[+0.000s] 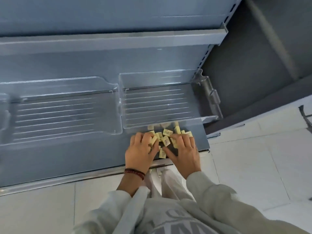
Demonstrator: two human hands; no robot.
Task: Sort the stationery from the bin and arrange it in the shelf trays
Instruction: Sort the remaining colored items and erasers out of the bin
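The erasers (pixel 166 137) lie heaped between the left hand (pixel 140 150) and right hand (pixel 184 149), both curled round some. The right tray (pixel 168 122) sits just beyond them.

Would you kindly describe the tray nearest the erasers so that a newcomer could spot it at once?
On the lower blue-grey shelf, clear trays sit side by side. The right tray stands at the shelf's right end, just behind the yellow erasers. Unlike the wide tray beside it, it is narrower and has erasers at its front edge.
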